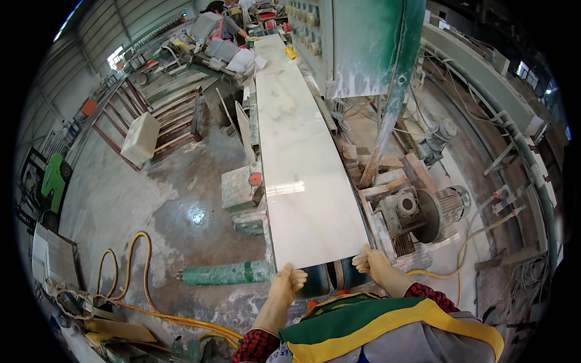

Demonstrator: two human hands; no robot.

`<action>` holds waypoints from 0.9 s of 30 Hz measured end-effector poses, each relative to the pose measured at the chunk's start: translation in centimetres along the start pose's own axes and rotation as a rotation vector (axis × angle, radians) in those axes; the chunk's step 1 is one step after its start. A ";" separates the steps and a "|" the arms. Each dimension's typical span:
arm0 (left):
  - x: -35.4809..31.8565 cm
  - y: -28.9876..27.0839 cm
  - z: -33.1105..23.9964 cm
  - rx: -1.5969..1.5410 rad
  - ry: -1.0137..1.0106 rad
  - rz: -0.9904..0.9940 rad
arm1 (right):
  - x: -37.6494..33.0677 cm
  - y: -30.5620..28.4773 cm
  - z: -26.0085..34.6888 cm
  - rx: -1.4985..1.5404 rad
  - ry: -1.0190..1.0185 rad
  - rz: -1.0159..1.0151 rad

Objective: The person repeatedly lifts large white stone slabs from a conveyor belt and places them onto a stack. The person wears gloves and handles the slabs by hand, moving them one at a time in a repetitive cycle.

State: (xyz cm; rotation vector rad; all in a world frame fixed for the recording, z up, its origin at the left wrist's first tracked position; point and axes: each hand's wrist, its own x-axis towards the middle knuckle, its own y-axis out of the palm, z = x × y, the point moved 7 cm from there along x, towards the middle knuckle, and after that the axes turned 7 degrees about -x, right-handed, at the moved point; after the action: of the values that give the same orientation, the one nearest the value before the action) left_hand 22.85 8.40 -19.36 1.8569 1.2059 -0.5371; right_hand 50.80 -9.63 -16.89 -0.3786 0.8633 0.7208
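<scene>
A long, pale, glossy stone slab [311,199] runs away from me along a narrow machine bed, its near end just in front of my body. My left hand [289,283], fingers curled, is closed at the slab's near left corner. At the near right corner my right hand [376,266] is closed in the same way, its fingers bent in at the edge. Below the slab's end, between my hands, dark rounded surfaces of rollers or a belt [318,281] show. Both hands look gloved, with red checked sleeves behind them.
Right of the bed stand a motor with a round disc [430,215] and a green control cabinet [375,48]. A green cylinder [227,274] juts out at the left, near yellow hoses [151,296]. Another person [233,27] stands by the slab's far end. A red button [255,179] sits left.
</scene>
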 end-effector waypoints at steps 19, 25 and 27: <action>-9.2 -10.2 7.2 0.082 0.196 -0.053 | -2.9 6.9 -3.3 -0.500 -0.192 0.407; -21.8 -23.7 30.6 -0.246 0.067 -0.524 | -4.5 15.2 -4.8 -0.785 -0.186 0.756; -28.0 -24.5 40.1 -0.416 0.114 -0.725 | -3.7 17.9 -7.0 -0.820 -0.141 0.842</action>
State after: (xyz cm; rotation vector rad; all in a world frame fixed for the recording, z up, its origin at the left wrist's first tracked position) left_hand -8.09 -34.97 -31.71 1.0822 1.9105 -0.5108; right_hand 32.58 -2.58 -18.54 -0.6850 0.5345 1.8769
